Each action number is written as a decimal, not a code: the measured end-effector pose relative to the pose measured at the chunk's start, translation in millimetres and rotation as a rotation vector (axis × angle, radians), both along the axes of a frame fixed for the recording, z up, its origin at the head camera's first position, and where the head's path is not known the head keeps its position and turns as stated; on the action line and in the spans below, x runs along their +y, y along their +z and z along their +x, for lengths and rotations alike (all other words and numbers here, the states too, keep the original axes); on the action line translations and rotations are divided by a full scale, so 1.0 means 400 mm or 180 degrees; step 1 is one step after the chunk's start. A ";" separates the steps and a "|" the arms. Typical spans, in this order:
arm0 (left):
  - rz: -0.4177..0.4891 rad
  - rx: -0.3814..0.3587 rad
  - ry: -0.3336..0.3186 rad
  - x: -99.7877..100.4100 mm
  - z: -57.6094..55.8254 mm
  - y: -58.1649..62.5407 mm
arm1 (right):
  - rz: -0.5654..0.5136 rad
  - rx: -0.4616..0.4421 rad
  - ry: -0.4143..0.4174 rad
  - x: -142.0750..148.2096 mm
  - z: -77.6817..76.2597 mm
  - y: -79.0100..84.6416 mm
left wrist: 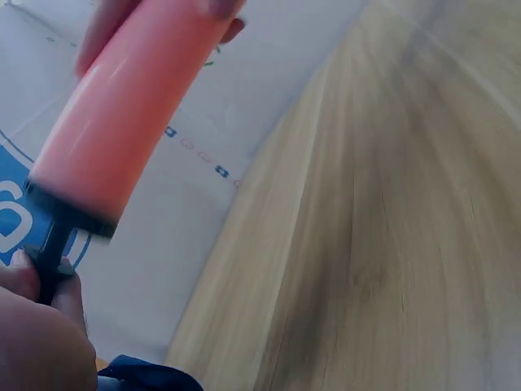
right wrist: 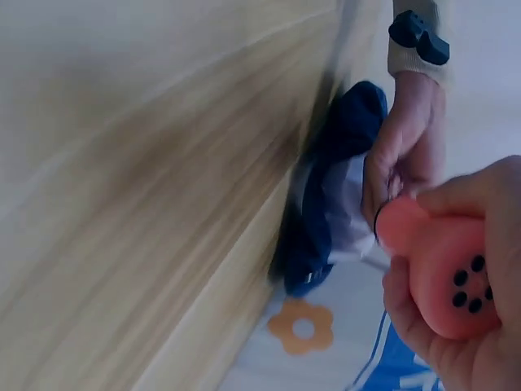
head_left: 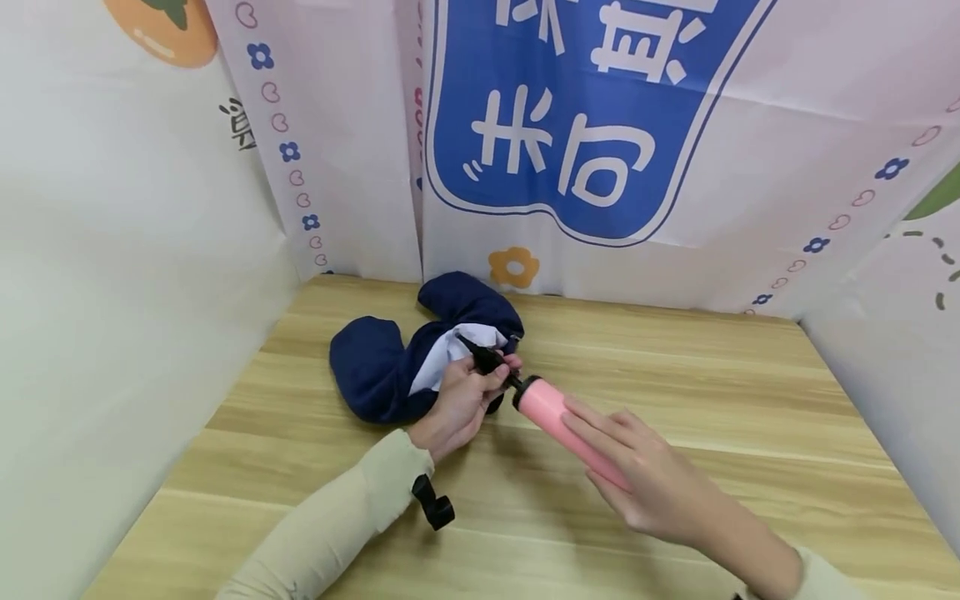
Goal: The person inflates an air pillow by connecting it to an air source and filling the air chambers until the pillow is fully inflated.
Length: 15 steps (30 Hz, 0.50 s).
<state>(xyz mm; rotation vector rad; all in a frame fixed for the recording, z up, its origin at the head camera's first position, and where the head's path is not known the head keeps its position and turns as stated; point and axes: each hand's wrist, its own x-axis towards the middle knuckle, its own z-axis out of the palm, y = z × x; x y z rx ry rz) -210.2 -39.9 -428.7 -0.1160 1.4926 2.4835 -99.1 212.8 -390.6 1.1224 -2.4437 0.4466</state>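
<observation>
A pink hand air pump (head_left: 551, 414) slants across the middle of the head view, its black nozzle (head_left: 480, 354) pointing up and left. My left hand (head_left: 456, 407) pinches the black end near the nozzle. Around the pink body curl the fingers of my right hand (head_left: 645, 475); the right wrist view shows the pump's rounded pink end (right wrist: 452, 269) with several black dots in that grip. Just behind the left hand lies a navy, U-shaped neck pillow (head_left: 367, 362) with a white inner part (head_left: 435, 362) exposed. The nozzle tip overlaps this white part in the head view.
Everything is over a wood-grain table (head_left: 675, 367). A printed cloth wall (head_left: 360, 150) with a blue sign stands along its back edge, with white walls at both sides. A black strap (head_left: 433, 504) hangs off the left sleeve.
</observation>
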 end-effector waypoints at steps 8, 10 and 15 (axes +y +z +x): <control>0.0221 -0.0030 0.0167 -0.005 -0.026 0.009 | -0.0030 0.0063 0.0023 0.110 0.070 0.047; 0.0312 -0.0063 0.0215 0.004 -0.023 0.006 | -0.0183 0.0160 0.0064 0.118 0.071 0.050; 0.0397 -0.0212 0.0110 0.054 0.021 -0.018 | -0.0324 0.0280 -0.0059 0.062 0.054 0.023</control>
